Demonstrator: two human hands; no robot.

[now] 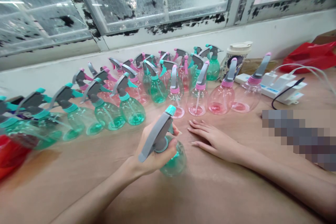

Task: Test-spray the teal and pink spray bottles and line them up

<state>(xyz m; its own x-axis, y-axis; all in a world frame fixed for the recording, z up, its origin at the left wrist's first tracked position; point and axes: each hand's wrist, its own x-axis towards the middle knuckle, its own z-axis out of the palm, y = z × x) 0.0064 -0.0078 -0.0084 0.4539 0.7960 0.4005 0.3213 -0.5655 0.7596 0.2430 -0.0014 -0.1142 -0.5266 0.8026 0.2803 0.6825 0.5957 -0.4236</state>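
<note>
My left hand [154, 154] is wrapped round the neck of a green spray bottle [174, 161] with a grey trigger and teal nozzle, which stands on the brown table [210, 196]. My right hand [210, 138] lies flat on the table just to the right of it, fingers stretched out, holding nothing. Its fingertips point toward a row of pink spray bottles [220, 94].
Several green spray bottles [110, 112] and pink ones stand in rows from the far left to the middle back. A lidded cup [237, 56], a white power strip [278, 87] with cables and a red bag [312, 56] sit at the right. A window wall runs behind.
</note>
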